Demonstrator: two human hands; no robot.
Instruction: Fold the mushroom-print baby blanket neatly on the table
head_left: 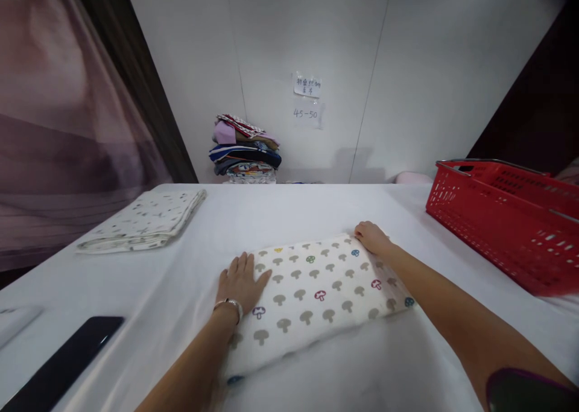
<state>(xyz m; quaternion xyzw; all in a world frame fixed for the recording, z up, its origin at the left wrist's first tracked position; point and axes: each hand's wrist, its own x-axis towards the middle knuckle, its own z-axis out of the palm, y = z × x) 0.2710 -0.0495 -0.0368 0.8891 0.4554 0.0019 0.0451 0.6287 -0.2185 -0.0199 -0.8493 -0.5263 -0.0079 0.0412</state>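
Note:
A white cloth (312, 291) printed with grey and coloured mushrooms lies folded into a rectangle in front of me. My left hand (239, 282), with a bracelet at the wrist, rests on its left edge, fingers stretched out and thumb apart. At the far right corner, my right hand (371, 238) has its fingers curled in and closed on the cloth's edge; the fingertips are partly hidden. Further back on the left lies another folded white cloth (149, 219) with small dark prints, which neither hand touches.
A red plastic basket (502, 219) stands at the right of the white-covered table (289, 204). A black flat object (67, 358) lies front left. Behind the table, folded fabrics (246, 149) are stacked against the wall below a paper note (307, 86). A pink curtain (67, 128) hangs left.

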